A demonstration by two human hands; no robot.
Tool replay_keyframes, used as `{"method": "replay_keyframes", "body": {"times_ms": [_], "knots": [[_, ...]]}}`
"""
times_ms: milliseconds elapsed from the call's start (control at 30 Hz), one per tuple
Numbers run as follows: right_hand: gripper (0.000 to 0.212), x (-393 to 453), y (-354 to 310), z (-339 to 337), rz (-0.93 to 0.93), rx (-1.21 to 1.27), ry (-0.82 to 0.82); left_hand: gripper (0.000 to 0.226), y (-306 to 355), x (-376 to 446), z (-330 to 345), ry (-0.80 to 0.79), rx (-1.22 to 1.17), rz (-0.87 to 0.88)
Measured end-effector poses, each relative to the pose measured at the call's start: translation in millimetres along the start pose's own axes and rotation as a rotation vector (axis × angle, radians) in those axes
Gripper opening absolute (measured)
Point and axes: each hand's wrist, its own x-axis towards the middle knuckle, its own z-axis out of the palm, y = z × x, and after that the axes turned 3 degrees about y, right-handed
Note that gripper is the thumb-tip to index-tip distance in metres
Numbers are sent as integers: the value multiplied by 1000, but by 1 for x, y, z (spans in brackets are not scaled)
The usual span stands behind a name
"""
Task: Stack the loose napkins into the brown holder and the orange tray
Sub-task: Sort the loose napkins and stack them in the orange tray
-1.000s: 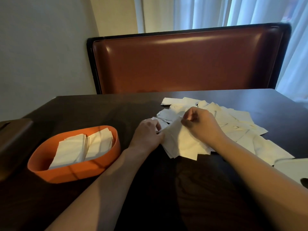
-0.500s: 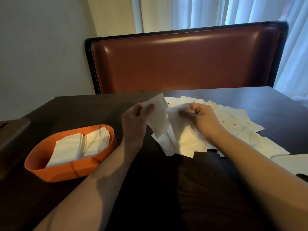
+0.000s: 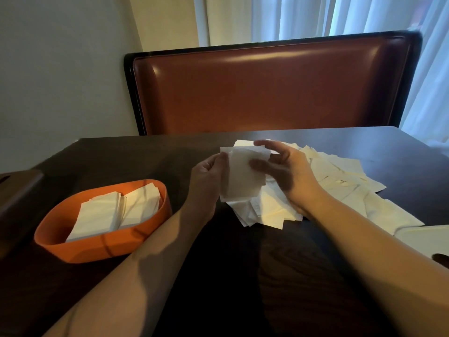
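A small bunch of white napkins is held upright above the table between both hands. My left hand grips its left edge, and my right hand pinches its right side with thumb in front. Below and to the right, a loose pile of napkins spreads over the dark table. The orange tray sits at the left with two napkin stacks lying side by side inside it. The brown holder shows only partly at the far left edge.
A red-brown padded bench back rises behind the dark wooden table. White curtains hang at the back right. One more white napkin lies at the right edge of the table.
Both hands lifted off the pile. My left hand raised a napkin first, then my right hand brought more up, and they now hold the bunch together above the table.
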Motion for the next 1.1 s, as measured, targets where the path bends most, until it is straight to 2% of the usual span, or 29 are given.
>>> {"method": "replay_keyframes", "body": {"times_ms": [100,267,400,500,667,900,1033,1100], "knots": [[31,-4,3,7,-74,-101,21,26,0,1,-1,-11,-20,-58],[45,-6,-8,14,-115,-80,11,23,-1,2,-5,-76,-114,-160],[37,-8,2,20,-114,-233,91,20,0,1,-4,-86,-145,-183],[32,-9,10,21,-66,-202,168,27,2,1,-2,-70,-180,-224],[31,-7,9,21,-8,-17,216,33,2,0,-1,-90,-161,-218],[19,-4,18,19,-89,-252,284,51,1,1,-2,-193,-143,-199],[9,0,24,13,-81,-297,307,31,2,2,-2,-168,-139,-182],[12,0,23,14,-108,-328,320,27,1,2,-3,-139,-131,-185]]}}
